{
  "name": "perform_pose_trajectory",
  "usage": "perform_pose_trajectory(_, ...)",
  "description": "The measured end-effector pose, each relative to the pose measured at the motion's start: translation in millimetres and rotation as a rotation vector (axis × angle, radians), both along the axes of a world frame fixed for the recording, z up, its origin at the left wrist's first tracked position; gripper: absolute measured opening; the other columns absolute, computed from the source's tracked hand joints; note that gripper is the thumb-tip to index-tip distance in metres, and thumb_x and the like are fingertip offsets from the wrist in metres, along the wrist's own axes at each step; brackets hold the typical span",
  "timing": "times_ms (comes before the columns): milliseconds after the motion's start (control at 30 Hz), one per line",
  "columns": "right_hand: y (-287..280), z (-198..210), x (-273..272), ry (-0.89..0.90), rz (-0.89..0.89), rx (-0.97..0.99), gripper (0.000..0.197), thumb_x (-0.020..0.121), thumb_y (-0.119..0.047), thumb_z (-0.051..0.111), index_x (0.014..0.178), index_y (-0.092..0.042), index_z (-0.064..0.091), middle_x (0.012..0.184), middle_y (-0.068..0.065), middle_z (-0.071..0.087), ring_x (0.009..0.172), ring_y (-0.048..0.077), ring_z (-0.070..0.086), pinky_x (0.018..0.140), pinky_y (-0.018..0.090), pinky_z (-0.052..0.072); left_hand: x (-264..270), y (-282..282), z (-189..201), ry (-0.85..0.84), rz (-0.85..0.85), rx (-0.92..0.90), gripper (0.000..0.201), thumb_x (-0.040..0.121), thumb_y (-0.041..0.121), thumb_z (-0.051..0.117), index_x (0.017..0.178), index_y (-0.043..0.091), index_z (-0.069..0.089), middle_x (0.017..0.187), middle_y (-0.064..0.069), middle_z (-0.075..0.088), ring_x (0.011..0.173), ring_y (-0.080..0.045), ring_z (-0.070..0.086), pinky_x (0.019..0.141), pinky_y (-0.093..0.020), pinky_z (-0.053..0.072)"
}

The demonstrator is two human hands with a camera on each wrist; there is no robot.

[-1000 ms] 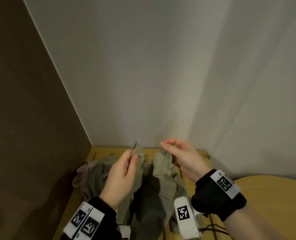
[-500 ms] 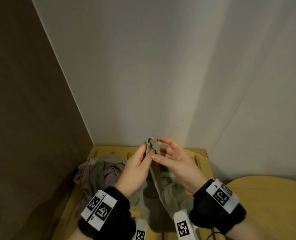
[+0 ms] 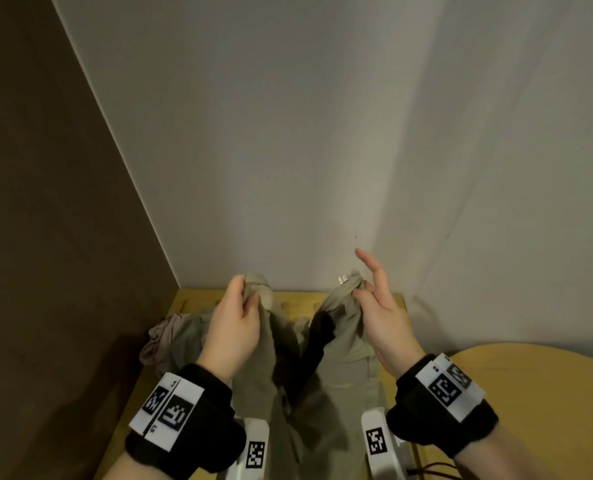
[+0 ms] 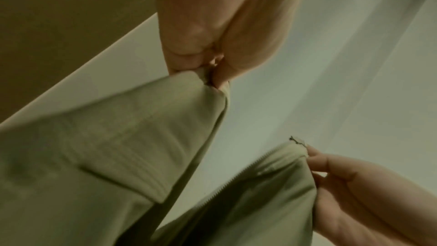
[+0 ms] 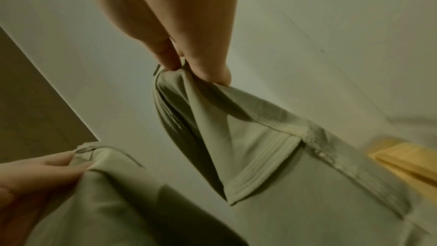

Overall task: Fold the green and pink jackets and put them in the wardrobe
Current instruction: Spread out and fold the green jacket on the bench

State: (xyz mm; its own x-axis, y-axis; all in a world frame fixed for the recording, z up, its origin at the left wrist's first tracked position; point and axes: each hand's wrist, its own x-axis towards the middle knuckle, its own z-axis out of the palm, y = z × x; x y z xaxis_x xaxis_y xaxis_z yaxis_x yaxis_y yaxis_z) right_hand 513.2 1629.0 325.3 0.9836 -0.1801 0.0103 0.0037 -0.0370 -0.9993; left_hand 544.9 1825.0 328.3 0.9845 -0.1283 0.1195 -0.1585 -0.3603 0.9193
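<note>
Spreading apart from half a second ago, our left hand and right hand each pinch the pale green zip-up jacket above the wooden counter's far edge, opening it for folding.

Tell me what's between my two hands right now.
In the head view, only the green jacket spans between left hand and right hand: its open front, dark inside, each hand pinching one top corner.

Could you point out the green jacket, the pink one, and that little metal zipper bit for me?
green jacket [image 3: 348,344]: head view, on the front panel hanging below the right hand.
pink jacket [image 3: 161,342]: head view, on the crumpled fabric lying on the wooden surface.
zipper pull [image 3: 341,279]: head view, on the metal tab at the top corner.
</note>
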Motion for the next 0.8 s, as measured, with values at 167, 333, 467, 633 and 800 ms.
perform_pose_trajectory(167,3.8,5.6,-1.1,0.007,-0.005,0.026,0.028,0.092,-0.007,0.039,0.093,-0.033,0.049,0.064,-0.011,0.055,0.063,0.001,0.052,0.062,0.016,0.043,-9.4,-5.9,8.8,0.056,-0.086,-0.114,0.024,0.094,0.012,0.042,0.104,0.030,0.053,0.087,-0.017,0.055,0.080,-0.027,0.055,0.073,-0.039,0.043)
perform_pose_trajectory(333,15.4,12.1,-2.9,0.010,0.079,0.006,0.006,0.083,-0.020,0.053,0.080,-0.024,0.049,0.074,0.003,0.045,0.075,0.016,0.044,0.071,0.033,0.036,-17.2,-16.9,15.3,0.090,-0.219,-0.049,0.034,0.074,0.047,0.070,0.102,0.028,0.066,0.105,0.001,0.065,0.101,-0.014,0.061,0.092,-0.036,0.048)
perform_pose_trajectory(467,19.6,17.4,-3.6,0.007,0.163,0.003,0.010,0.088,-0.008,0.053,0.082,-0.016,0.050,0.072,0.003,0.052,0.074,0.017,0.047,0.070,0.030,0.038,-12.8,-18.6,17.6,0.090,-0.247,-0.045,0.023,0.081,0.025,0.069,0.103,0.025,0.070,0.105,-0.006,0.068,0.102,-0.020,0.062,0.095,-0.047,0.047)
perform_pose_trajectory(633,14.9,20.8,-3.0,0.008,0.244,0.047,0.006,0.090,0.000,0.052,0.087,-0.005,0.053,0.086,0.013,0.058,0.076,0.014,0.051,0.066,0.013,0.042,-10.1,-10.3,16.7,0.155,-0.346,-0.089,0.024,0.086,0.014,0.063,0.106,0.028,0.066,0.113,-0.003,0.066,0.108,-0.010,0.060,0.103,-0.035,0.044)
perform_pose_trajectory(800,13.6,21.8,-0.9,-0.010,0.316,0.010,0.011,0.090,0.002,0.051,0.087,-0.007,0.057,0.081,0.000,0.060,0.070,-0.004,0.057,0.071,0.007,0.043,-7.2,-2.7,17.5,0.121,-0.470,-0.079,0.010,0.086,0.009,0.063,0.093,0.003,0.066,0.085,-0.016,0.064,0.079,-0.017,0.056,0.078,-0.034,0.046)
